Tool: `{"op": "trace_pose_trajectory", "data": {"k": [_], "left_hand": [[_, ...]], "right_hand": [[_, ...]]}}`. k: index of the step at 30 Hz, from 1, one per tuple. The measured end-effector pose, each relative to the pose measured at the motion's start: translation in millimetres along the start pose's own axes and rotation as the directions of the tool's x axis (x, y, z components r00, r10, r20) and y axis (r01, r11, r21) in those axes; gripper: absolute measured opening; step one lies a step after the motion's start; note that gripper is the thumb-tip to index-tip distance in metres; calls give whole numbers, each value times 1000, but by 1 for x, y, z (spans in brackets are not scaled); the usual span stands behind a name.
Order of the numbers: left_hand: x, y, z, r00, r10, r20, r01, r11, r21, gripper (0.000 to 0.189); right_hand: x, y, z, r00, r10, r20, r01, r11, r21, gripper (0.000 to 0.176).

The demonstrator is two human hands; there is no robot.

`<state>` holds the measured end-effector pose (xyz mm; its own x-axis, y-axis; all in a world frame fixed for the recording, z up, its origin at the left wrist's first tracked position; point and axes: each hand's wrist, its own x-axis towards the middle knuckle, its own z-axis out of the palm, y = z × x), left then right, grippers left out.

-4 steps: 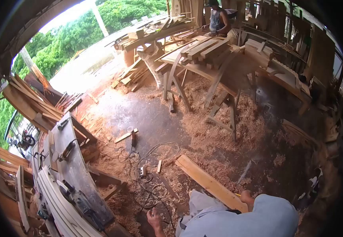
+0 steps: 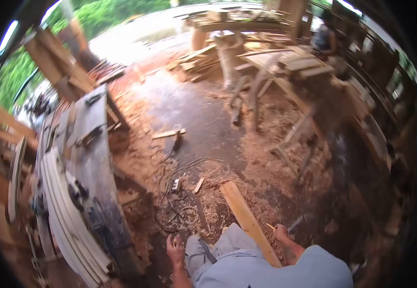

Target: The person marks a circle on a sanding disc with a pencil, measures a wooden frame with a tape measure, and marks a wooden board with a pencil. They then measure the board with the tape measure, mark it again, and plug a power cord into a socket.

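My right hand (image 2: 281, 233) is closed around a thin yellow pencil (image 2: 270, 226), its tip pointing left toward a wooden plank (image 2: 247, 218). That plank slants away from my body over the shavings, its near end partly covered by my shirt. A gap shows between the hand and the plank's right edge. On the other side, my left hand (image 2: 175, 249) is raised beside my grey-trousered leg (image 2: 198, 252). Its fingers are bent but apart, and I see nothing in them.
At left stands a workbench (image 2: 91, 149) bearing power tools and a stack of pale curved strips (image 2: 67, 225). Tangled cords and a white socket block (image 2: 176, 185) lie ahead among shavings. Trestles (image 2: 297, 137) hold boards at right; another person (image 2: 324, 38) is behind them.
My view has swung left and down. My right hand now shows clear of the plank's edge, pencil in view. My left hand's fingers have spread somewhat.
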<state>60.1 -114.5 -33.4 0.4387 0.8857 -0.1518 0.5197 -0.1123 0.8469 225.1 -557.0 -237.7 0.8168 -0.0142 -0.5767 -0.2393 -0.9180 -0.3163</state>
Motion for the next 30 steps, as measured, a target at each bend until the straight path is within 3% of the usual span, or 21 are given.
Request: {"op": "trace_pose_trajectory", "data": {"k": [1, 2, 4, 5, 6, 7, 9, 11, 13, 17, 20, 22, 25, 27, 29, 30], "left_hand": [[16, 24, 1, 998, -67, -15, 68, 997, 23, 66], [28, 45, 19, 999, -22, -49, 22, 1000, 2, 67], [88, 59, 16, 995, 15, -95, -7, 996, 86, 74], [121, 65, 15, 988, 62, -145, -56, 997, 47, 76], [157, 74, 9, 972, 150, -181, -107, 968, 226, 74], [189, 92, 1, 973, 135, -185, -79, 957, 279, 76], [268, 91, -12, 943, 220, -249, -103, 906, 410, 75], [313, 73, -18, 930, 237, -280, -95, 894, 439, 75], [366, 66, -30, 895, 217, -390, 6, 868, 496, 73], [427, 60, -41, 897, 188, -401, 89, 810, 580, 71], [463, 55, -37, 878, 139, -458, 201, 761, 617, 74], [487, 50, -40, 862, 82, -501, 271, 760, 590, 73], [518, 34, -47, 798, -12, -602, 419, 730, 540, 72], [538, 29, -49, 755, 40, -654, 485, 638, 598, 70], [557, 38, -50, 725, -89, -684, 591, 591, 549, 71], [560, 44, -58, 718, -163, -677, 639, 542, 547, 72]], "right_hand": [[37, -34, -17, 990, -93, -110, 112, 976, 186, 22], [63, -63, -69, 985, -106, -135, 123, 984, 126, 24], [107, -125, -108, 941, -268, -205, 300, 943, 144, 22], [117, -167, -125, 955, -218, -201, 240, 967, 90, 20], [151, -174, -125, 944, -295, -147, 314, 940, 129, 19], [143, -216, -140, 948, -279, -152, 304, 934, 185, 20], [170, -239, -141, 954, -259, -151, 279, 951, 130, 21], [180, -257, -143, 948, -306, -86, 290, 944, -160, 23], [178, -294, -146, 976, -216, -37, 205, 960, -190, 25], [192, -368, -144, 978, -210, 7, 209, 967, -147, 22], [242, -402, -136, 962, -270, 40, 273, 956, -105, 21], [266, -439, -143, 928, -366, 68, 364, 931, 36, 22], [323, -505, -151, 942, -320, 102, 327, 943, -63, 28], [379, -548, -160, 897, -417, 145, 426, 904, -40, 29], [409, -607, -164, 879, -466, 104, 476, 837, -269, 29], [436, -624, -165, 873, -478, 92, 486, 845, -224, 26]]}}
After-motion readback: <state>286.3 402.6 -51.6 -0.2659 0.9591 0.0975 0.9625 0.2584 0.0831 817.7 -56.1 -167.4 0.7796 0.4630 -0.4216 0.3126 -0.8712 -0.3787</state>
